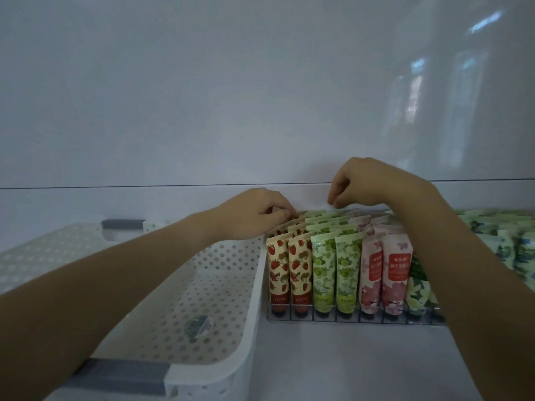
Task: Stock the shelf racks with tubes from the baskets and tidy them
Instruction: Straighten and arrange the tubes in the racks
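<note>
Glossy white back panel stands behind a white shelf surface. A thin dark horizontal seam crosses the panel low down. Blurred window reflections show upper right.

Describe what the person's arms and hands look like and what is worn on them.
The left forearm and right forearm are bare, with no sleeves in view. The left hand and right hand wear no gloves; no rings, watch or bracelet show.

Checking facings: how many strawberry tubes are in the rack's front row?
2: one strawberry tube at the left end, another just right of it. Rows behind are partly hidden.
</note>
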